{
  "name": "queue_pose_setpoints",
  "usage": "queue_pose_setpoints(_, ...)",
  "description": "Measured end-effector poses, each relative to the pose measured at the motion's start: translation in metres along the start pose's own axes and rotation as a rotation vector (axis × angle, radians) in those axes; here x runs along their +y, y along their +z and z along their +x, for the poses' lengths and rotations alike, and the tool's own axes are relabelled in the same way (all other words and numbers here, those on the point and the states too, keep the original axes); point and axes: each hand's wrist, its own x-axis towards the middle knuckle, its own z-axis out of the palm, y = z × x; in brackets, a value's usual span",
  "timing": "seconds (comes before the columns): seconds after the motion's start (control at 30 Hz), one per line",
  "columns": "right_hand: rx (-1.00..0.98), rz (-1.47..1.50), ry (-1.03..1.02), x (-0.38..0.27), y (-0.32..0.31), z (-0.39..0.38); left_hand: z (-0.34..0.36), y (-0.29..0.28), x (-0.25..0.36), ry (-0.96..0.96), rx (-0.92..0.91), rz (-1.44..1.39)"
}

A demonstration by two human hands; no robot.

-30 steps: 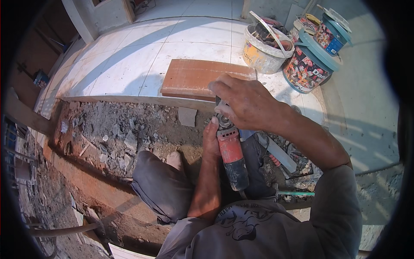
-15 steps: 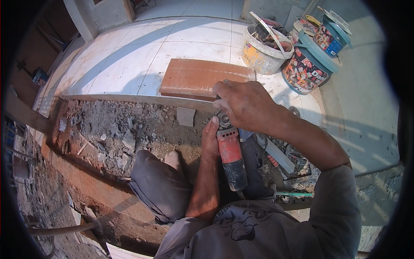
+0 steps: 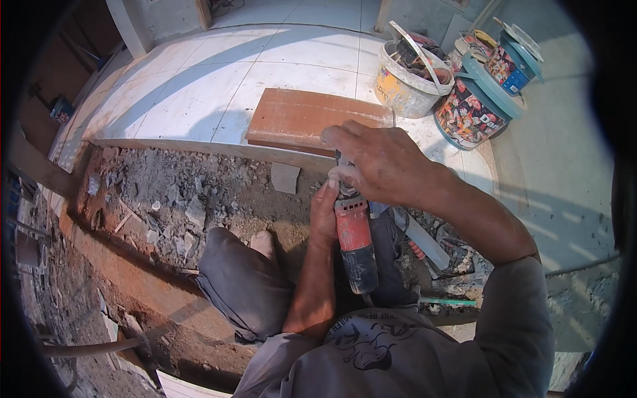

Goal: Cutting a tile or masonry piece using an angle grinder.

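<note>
A red and black angle grinder (image 3: 353, 229) lies lengthwise in front of my body, its metal head pointing away from me. My left hand (image 3: 324, 209) is closed round its head end from the left side, thumb up near the spindle. Over the same end reaches my right hand (image 3: 378, 159), its thumb and fingers curled at the spindle. A small greyish part shows between those fingers, too hidden to name. Just beyond, stacked brown tiles (image 3: 298, 116) rest on the white tiled floor (image 3: 219, 86).
Rubble (image 3: 179, 199) fills the trench around my legs, with a loose tile piece (image 3: 285, 178) in it. A long-bladed tool (image 3: 424, 240) and a green strip (image 3: 448, 302) lie right. Buckets (image 3: 406, 89) stand on the floor at far right. A hose (image 3: 93, 348) crosses lower left.
My right hand has shifted slightly left and its fingers have turned at the spindle, showing more of the greyish part. My left hand keeps its hold on the angle grinder.
</note>
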Motion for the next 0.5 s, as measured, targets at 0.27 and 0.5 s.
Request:
queue_pose_setpoints(0.27, 0.008, -0.025, -0.115, -0.001, 0.01, 0.002, -0.001, 0.003, 0.002, 0.02, 0.012, 0.001)
queue_pose_setpoints(0.5, 0.119, -0.173, -0.036, -0.001, 0.021, 0.005, 0.001, -0.002, -0.004, 0.027, 0.036, 0.062)
